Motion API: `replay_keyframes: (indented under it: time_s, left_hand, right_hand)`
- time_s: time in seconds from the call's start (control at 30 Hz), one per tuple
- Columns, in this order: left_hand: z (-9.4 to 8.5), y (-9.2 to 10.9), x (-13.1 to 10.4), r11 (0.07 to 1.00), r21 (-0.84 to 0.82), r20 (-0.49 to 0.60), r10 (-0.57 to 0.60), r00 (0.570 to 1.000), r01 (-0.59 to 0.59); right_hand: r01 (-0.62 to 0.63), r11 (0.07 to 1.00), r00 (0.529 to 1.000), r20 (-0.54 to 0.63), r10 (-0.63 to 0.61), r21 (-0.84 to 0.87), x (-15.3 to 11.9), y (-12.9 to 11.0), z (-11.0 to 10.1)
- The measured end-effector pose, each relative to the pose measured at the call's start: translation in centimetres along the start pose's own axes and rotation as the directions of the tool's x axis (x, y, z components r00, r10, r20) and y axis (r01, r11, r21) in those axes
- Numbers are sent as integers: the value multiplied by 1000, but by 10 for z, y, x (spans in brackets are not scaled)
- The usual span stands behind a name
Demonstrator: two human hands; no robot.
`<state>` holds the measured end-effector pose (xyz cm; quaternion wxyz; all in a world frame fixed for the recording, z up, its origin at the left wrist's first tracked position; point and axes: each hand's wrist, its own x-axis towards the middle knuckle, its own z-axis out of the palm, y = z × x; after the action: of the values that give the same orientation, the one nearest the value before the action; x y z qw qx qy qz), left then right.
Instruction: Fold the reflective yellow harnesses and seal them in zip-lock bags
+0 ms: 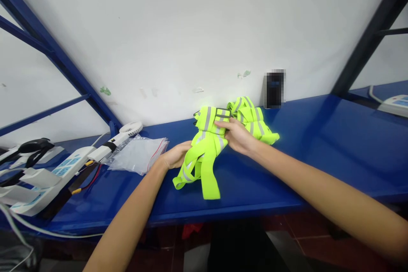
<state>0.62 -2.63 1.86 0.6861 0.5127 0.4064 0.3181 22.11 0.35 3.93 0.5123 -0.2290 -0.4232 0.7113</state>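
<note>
A neon-yellow reflective vest (pixel 207 136), folded into a bundle with grey stripes and a black-framed patch, is between my two hands above the blue shelf. My right hand (pixel 239 136) grips its right side, thumb on the front near the patch. On the lower left, my left hand (pixel 178 155) is closed against the bundle, its fingers mostly hidden behind the straps. Loose strap ends hang down toward the front edge. Just behind my right hand, a second yellow reflective bundle (pixel 259 129) lies on the shelf by the wall.
Left of my hands lie clear zip bags (pixel 138 155) and a small white fan (pixel 130 128). Farther left is a white power strip (pixel 60 170) with plugs and cables. A blurred-out dark box (pixel 274 89) stands against the wall. Blue posts (pixel 60 59) frame the shelf (pixel 306 157).
</note>
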Motion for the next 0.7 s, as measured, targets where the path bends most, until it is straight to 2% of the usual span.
replay_keyframes:
  time_s: [0.1, 0.23, 0.4, 0.53, 0.7]
  left_hand:
    - [3, 0, 5, 998, -59, -77, 2, 997, -6]
    - [9, -4, 14, 998, 47, -123, 55, 991, -50]
    - [14, -11, 23, 952, 173, -173, 283, 943, -254]
    - [17, -11, 24, 953, 180, -131, 269, 954, -244]
    - [23, -11, 27, 927, 276, -163, 304, 939, -253]
  right_hand:
    - [48, 999, 999, -24, -48, -12, 0, 4, 1]
    - [82, 995, 997, -4, -82, -48, 0, 10, 1]
    - [148, 989, 988, -34, -148, -15, 0, 17, 4]
    - [152, 988, 987, -58, -151, 1, -2, 17, 9]
    - [142, 989, 989, -37, -140, 45, -2, 13, 8]
